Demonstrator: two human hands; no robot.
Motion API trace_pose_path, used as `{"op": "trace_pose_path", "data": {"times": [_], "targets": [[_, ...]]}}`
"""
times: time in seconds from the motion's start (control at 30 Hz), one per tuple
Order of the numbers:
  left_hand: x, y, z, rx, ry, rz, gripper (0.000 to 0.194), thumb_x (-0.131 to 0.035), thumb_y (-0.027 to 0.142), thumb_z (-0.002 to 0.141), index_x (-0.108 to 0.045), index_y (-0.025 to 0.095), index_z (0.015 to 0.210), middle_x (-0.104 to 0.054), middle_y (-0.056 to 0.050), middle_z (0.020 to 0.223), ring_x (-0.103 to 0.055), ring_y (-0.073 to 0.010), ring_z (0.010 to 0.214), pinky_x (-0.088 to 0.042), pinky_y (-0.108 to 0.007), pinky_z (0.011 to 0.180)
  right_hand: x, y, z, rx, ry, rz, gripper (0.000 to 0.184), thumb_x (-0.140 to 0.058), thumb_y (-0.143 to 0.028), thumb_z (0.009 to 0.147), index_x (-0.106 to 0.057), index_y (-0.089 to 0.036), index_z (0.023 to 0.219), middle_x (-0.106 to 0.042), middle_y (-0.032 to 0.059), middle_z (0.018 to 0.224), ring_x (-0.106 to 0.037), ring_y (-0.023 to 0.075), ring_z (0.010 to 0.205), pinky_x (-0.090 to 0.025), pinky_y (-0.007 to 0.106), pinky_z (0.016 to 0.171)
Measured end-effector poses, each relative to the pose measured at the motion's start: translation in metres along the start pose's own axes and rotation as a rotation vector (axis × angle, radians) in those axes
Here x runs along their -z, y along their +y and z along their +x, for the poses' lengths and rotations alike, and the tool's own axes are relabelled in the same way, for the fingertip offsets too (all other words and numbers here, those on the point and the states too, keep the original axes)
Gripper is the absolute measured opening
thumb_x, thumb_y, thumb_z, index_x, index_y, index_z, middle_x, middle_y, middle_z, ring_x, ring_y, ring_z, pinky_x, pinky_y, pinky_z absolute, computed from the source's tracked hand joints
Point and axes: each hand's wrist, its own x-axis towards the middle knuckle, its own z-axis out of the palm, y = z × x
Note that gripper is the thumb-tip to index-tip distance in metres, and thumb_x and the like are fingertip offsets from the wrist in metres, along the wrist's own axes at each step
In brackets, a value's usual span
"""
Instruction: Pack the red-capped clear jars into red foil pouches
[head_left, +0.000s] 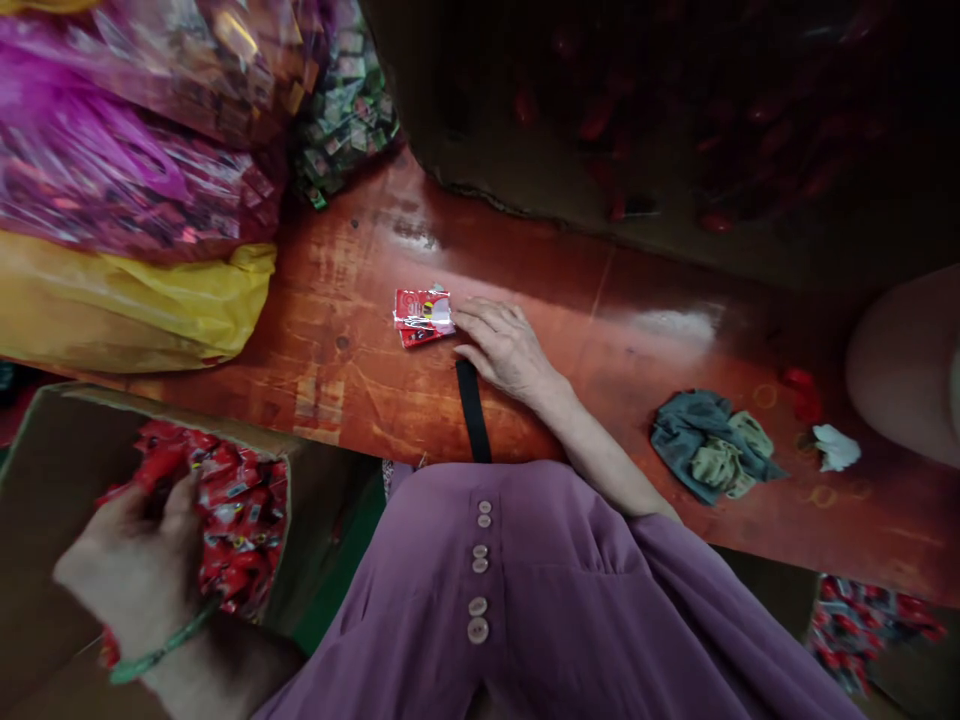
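My left hand (139,560), blurred and wearing a green bangle (169,645), reaches into an open cardboard box at the lower left. A blurred red packet (159,466) shows at its fingertips and seems pinched there. Below and around it lie many shiny red packets (238,515). On the red-orange table (360,375), my right hand (506,345) rests with fingers stretched and thumb apart. Its fingertips are at the right edge of a small pile of flat red packets (422,315), the top one with a pale, yellow and black print. A black strap (472,410) lies beneath the thumb.
Stuffed plastic bags (135,180) and a yellow bag (150,305) stand at the left. A large dark carton (487,150) overhangs the table's back. A crumpled grey-green cloth (709,445), rubber bands (823,495) and white scrap (835,447) lie at right. More red packets (855,625) sit below.
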Motion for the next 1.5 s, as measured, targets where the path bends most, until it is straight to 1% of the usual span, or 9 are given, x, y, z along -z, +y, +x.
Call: {"op": "trace_pose_path", "data": {"times": [0.2,0.3,0.43,0.53,0.73,0.9,1.03,1.3,1.5], "targets": [[0.007,-0.028,0.007,-0.226,0.160,0.459,0.030,-0.053,0.049,0.094,-0.072,0.027,0.102,-0.075,-0.008,0.105,-0.053,-0.0421,0.132,-0.049,-0.056,0.074,-0.014,0.004,0.010,0.042,-0.036,-0.174,0.027,-0.052,-0.022,0.098,-0.065,-0.019,0.121,-0.066,0.0138,0.131,-0.053,0.0300,0.130,-0.038,0.052,0.104],[-0.031,-0.047,0.033,-0.408,0.234,0.598,0.036,-0.063,0.038,0.090,-0.064,0.029,0.126,-0.068,-0.008,0.129,-0.062,-0.0375,0.122,-0.051,-0.058,0.094,-0.017,0.005,0.011,0.089,-0.028,-0.274,0.028,-0.049,-0.015,0.098,-0.066,-0.019,0.119,-0.069,0.0122,0.124,-0.056,0.0275,0.121,-0.040,0.047,0.099],[-0.106,-0.057,0.082,-0.652,0.012,0.536,0.045,-0.061,0.031,0.092,-0.057,0.021,0.136,-0.055,-0.015,0.146,-0.054,-0.0324,0.134,-0.048,-0.051,0.110,-0.020,0.007,0.011,0.141,-0.014,-0.335,0.027,-0.046,-0.014,0.098,-0.067,-0.018,0.116,-0.070,0.0127,0.117,-0.056,0.0262,0.111,-0.041,0.043,0.094],[-0.135,-0.062,0.107,-0.743,-0.065,0.541,0.040,-0.055,0.026,0.096,-0.057,0.020,0.135,-0.052,-0.017,0.148,-0.049,-0.0314,0.139,-0.044,-0.053,0.113,-0.022,0.004,0.011,0.131,-0.010,-0.327,0.026,-0.046,-0.015,0.098,-0.068,-0.018,0.111,-0.070,0.0131,0.113,-0.056,0.0256,0.107,-0.042,0.042,0.091],[-0.132,-0.071,0.114,-0.871,-0.035,0.526,0.031,-0.058,0.015,0.090,-0.069,0.026,0.117,-0.064,-0.011,0.136,-0.054,-0.0300,0.134,-0.049,-0.052,0.106,0.019,0.012,0.003,0.041,0.045,-0.295,0.022,-0.051,-0.027,0.098,-0.067,-0.018,0.110,-0.068,0.0134,0.115,-0.057,0.0263,0.107,-0.046,0.043,0.091],[-0.131,-0.062,0.115,-0.813,0.047,0.528,0.014,-0.063,0.020,0.088,-0.075,0.027,0.090,-0.075,-0.007,0.098,-0.066,-0.0217,0.088,-0.055,-0.038,0.079,0.098,0.067,0.002,-0.427,0.291,-0.464,0.035,-0.064,-0.033,0.090,-0.063,-0.018,0.122,-0.064,0.0176,0.122,-0.055,0.0368,0.116,-0.043,0.060,0.099],[-0.129,-0.051,0.119,-0.812,-0.037,0.523,0.013,-0.063,0.027,0.090,-0.075,0.023,0.088,-0.072,-0.007,0.088,-0.061,-0.0173,0.076,-0.051,-0.030,0.070,0.132,0.106,0.011,-0.618,0.236,-0.553,0.058,-0.072,-0.035,0.083,-0.055,-0.016,0.136,-0.056,0.0210,0.133,-0.048,0.0445,0.124,-0.040,0.066,0.099],[-0.128,-0.037,0.117,-0.740,-0.099,0.582,0.024,-0.051,0.027,0.096,-0.073,0.020,0.101,-0.073,-0.010,0.100,-0.065,-0.0236,0.091,-0.053,-0.038,0.083,0.114,0.099,-0.004,-0.493,0.236,-0.495,0.038,-0.053,-0.041,0.096,-0.063,-0.019,0.125,-0.062,0.0178,0.118,-0.055,0.0375,0.116,-0.043,0.059,0.099],[-0.134,-0.037,0.116,-0.744,0.061,0.738,0.024,-0.052,0.027,0.094,-0.070,0.019,0.080,-0.068,-0.008,0.079,-0.060,-0.0216,0.075,-0.048,-0.035,0.071,0.087,0.070,-0.032,-0.398,0.246,-0.366,0.041,-0.063,-0.037,0.090,-0.059,-0.020,0.127,-0.061,0.0149,0.114,-0.058,0.0331,0.108,-0.050,0.052,0.096]]}}
